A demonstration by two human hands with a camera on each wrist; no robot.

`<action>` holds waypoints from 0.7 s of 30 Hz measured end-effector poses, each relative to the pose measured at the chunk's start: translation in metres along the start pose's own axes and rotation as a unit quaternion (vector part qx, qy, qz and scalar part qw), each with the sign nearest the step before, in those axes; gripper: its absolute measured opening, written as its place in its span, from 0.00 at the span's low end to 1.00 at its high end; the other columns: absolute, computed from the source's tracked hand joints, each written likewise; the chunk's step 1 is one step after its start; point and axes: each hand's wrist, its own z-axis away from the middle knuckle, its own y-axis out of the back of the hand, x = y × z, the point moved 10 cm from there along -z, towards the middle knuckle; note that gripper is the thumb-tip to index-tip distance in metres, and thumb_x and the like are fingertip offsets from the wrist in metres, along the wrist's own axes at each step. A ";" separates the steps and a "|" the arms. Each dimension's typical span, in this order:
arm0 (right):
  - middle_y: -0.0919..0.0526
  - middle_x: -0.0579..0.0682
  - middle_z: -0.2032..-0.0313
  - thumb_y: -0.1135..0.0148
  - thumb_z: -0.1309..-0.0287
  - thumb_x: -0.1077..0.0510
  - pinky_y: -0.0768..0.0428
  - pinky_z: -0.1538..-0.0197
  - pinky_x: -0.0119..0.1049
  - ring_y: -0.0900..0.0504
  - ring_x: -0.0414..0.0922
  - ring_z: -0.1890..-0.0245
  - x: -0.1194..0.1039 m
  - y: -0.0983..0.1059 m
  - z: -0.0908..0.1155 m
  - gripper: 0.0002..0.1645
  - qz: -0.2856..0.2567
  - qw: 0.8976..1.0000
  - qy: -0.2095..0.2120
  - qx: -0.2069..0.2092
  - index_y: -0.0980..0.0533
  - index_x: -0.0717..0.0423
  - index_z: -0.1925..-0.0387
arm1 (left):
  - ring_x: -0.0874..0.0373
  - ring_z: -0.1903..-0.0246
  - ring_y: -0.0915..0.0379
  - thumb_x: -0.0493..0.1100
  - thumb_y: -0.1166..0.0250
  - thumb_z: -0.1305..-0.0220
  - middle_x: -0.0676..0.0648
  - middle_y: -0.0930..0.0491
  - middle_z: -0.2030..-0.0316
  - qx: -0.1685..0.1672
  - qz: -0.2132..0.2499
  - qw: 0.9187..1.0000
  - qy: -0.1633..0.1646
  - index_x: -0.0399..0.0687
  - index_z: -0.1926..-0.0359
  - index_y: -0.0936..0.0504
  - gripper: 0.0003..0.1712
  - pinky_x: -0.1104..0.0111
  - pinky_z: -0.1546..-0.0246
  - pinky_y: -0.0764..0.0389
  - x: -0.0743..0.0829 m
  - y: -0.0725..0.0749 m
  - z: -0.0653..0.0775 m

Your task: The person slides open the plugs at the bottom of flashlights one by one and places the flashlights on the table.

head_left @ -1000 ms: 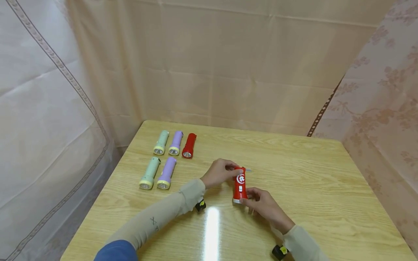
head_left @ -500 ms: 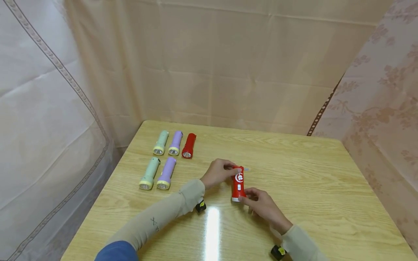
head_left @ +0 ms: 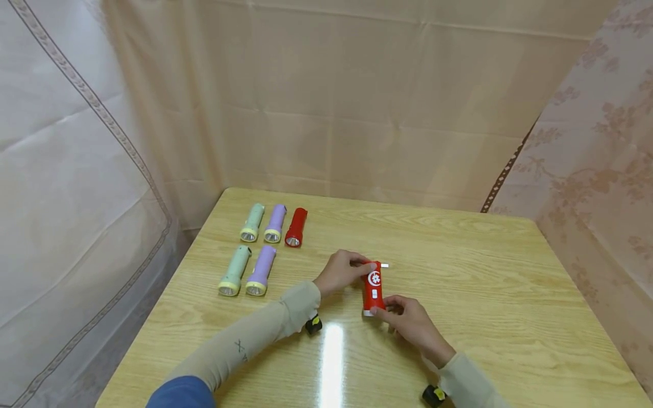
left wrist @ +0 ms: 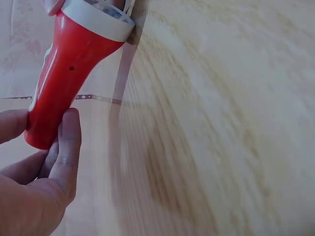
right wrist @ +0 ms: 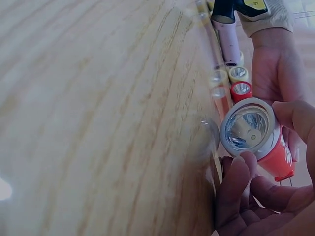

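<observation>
In the head view a red flashlight (head_left: 374,286) with a white emblem and a white switch is held between both hands, low over the table. The left hand (head_left: 340,273) pinches its tail end between thumb and fingers. Metal plug prongs (head_left: 385,265) stick out sideways from that end, to the right. At the white-rimmed head, the right hand (head_left: 415,324) grips with thumb and fingers. The right wrist view looks into the clear lens and reflector (right wrist: 247,129). A small dark hole (left wrist: 71,68) shows in the red body in the left wrist view.
Left on the wooden table (head_left: 484,272) lie several flashlights in two rows. At the back are a green one (head_left: 252,221), a purple one (head_left: 275,222) and a red one (head_left: 296,226); in front, another green (head_left: 235,269) and another purple (head_left: 261,269). Curtains (head_left: 326,102) surround the table.
The red flashlight has shifted slightly left in both hands. Its prongs now look broader and brighter than before. The flashlights on the left have stayed put.
</observation>
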 end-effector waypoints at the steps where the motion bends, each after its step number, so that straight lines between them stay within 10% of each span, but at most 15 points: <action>1: 0.18 0.51 0.67 0.25 0.40 0.45 0.24 0.77 0.34 0.24 0.45 0.75 0.000 0.000 0.000 0.27 0.000 1.000 0.001 0.001 0.18 0.61 0.50 | 0.63 0.63 0.19 0.55 0.29 0.32 0.55 0.13 0.60 -0.002 0.003 1.000 0.002 0.46 0.51 0.11 0.19 0.69 0.62 0.17 0.000 -0.001 0.000; 21: 0.16 0.49 0.66 0.25 0.40 0.46 0.23 0.70 0.33 0.20 0.45 0.69 -0.005 0.009 -0.001 0.24 0.031 0.999 0.015 0.015 0.18 0.59 0.53 | 0.63 0.62 0.19 0.56 0.30 0.32 0.55 0.13 0.61 0.001 0.032 0.999 0.023 0.46 0.50 0.11 0.20 0.69 0.61 0.18 -0.001 -0.003 -0.003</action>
